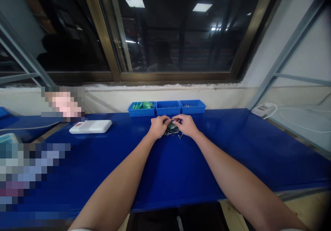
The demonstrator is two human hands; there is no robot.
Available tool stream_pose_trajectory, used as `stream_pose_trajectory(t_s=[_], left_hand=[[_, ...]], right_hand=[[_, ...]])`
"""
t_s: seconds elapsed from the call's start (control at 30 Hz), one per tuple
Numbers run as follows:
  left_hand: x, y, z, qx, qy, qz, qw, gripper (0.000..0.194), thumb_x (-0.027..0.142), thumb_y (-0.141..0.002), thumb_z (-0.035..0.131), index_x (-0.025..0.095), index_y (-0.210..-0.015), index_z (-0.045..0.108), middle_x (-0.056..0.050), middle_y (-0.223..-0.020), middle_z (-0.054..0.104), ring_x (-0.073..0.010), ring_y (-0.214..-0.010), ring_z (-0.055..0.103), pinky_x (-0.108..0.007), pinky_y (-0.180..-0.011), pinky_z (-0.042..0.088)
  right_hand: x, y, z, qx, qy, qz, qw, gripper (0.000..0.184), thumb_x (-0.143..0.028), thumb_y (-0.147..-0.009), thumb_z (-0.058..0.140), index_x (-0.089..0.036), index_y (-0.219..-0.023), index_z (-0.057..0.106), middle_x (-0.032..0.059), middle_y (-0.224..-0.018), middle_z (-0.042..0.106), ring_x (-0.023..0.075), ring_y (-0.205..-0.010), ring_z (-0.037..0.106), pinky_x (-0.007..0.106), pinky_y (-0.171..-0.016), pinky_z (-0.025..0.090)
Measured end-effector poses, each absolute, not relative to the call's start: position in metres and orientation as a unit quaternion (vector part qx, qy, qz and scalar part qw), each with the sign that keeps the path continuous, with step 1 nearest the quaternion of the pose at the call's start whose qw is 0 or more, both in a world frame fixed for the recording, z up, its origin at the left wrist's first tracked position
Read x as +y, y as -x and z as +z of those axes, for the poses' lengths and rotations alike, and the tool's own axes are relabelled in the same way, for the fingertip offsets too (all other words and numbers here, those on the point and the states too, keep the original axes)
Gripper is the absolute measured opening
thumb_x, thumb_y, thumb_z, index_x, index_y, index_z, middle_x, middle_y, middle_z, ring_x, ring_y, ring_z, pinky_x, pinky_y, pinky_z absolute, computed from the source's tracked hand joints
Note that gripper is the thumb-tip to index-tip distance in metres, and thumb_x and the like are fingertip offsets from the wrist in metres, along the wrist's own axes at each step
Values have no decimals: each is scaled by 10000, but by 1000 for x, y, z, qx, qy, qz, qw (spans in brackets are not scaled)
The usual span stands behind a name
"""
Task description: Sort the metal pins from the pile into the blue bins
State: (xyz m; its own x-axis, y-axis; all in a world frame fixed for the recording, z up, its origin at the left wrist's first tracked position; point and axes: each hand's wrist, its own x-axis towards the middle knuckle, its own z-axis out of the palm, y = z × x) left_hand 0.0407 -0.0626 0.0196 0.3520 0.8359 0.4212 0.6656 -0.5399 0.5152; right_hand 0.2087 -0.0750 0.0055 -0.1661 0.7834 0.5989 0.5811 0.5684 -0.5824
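Note:
My left hand [158, 125] and my right hand [186, 124] meet over the table in front of the bins, fingertips nearly touching. Both are closed in a pinch around something small and pale, too small to name. Beneath the fingers lies a heap of thin metal pieces [179, 134] that look like screws or pins, some scattered at its front edge. A dark greenish patch [172, 126] shows in the heap, partly covered by my fingers.
Behind my hands, three joined blue bins hold green packets [142, 105], a few small metal bits and more metal parts [189, 105]. A white box-like device [90, 126] lies left on the blue table [178, 175]. A white power strip [264, 110] with a cord sits right.

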Motion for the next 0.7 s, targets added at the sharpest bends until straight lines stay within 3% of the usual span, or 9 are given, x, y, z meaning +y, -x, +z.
stream_pose_trajectory(t_s=[0.23,0.4,0.57,0.7], left_hand=[[-62,-42,20,442,-816,351,122,220,272,-840,460,227,-936,652,-6,-914,693,-175,-889,616,-273,-833,408],[-63,-44,18,448,-820,342,102,217,246,-860,425,224,-868,641,3,-907,690,-178,-881,615,-320,-889,364],[-64,-46,19,466,-820,317,95,234,260,-878,405,214,-898,633,-16,-910,692,-190,-904,610,-348,-919,338],[-64,-49,20,469,-818,317,102,247,300,-883,416,222,-980,630,-29,-987,687,-205,-982,598,-345,-925,353]], right_hand=[[-72,-210,3,-706,476,174,495,161,-272,-765,559,-176,-824,675,36,-785,690,158,-724,617,266,-685,456],[-69,-211,2,-703,472,200,492,189,-302,-783,531,-170,-787,667,38,-735,681,159,-700,618,279,-676,461],[-66,-209,2,-646,442,266,562,218,-296,-668,652,-147,-827,656,61,-779,683,165,-729,626,306,-735,474],[-63,-208,3,-606,430,323,586,229,-321,-593,703,-139,-723,656,49,-685,658,147,-627,586,284,-631,462]])
